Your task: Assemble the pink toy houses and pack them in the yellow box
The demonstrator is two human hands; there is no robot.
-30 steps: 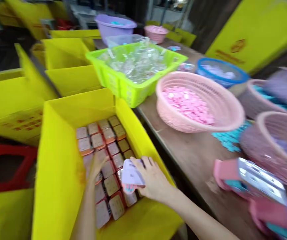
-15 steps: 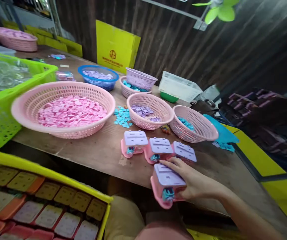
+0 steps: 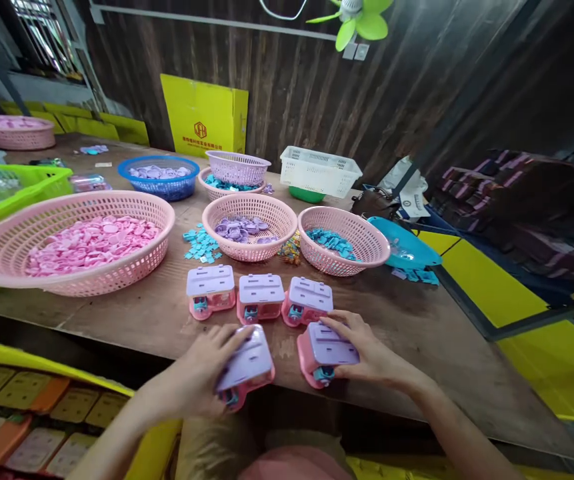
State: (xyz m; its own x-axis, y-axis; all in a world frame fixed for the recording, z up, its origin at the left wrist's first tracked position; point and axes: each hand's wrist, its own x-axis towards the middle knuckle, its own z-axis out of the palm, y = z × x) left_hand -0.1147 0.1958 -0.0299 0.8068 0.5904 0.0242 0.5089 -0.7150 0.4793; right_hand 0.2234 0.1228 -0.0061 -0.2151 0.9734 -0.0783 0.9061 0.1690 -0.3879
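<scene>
My left hand (image 3: 207, 363) grips a toy box (image 3: 247, 359) with a lilac lid and pink base, tilted over the table's front edge. A small blue piece shows at its front end. On the right, my right hand (image 3: 367, 350) has its thumb and fingers around another such toy box (image 3: 331, 347) at the front edge of the table; whether it rests on the wood, I cannot tell. Behind them three matching boxes stand in a row: a left one (image 3: 211, 290), a middle one (image 3: 260, 297) and a right one (image 3: 307, 300).
Baskets of pink parts (image 3: 101, 247), lilac parts (image 3: 241, 230) and blue parts (image 3: 331, 243) stand behind the row. Loose blue pieces (image 3: 201, 245) lie between baskets. A yellow crate (image 3: 51, 360) of similar boxes sits low at left. A blue tray (image 3: 407, 243) is at right.
My left hand has come into view with a toy box. The box in my right hand has moved to the right relative to the row. My view has turned right.
</scene>
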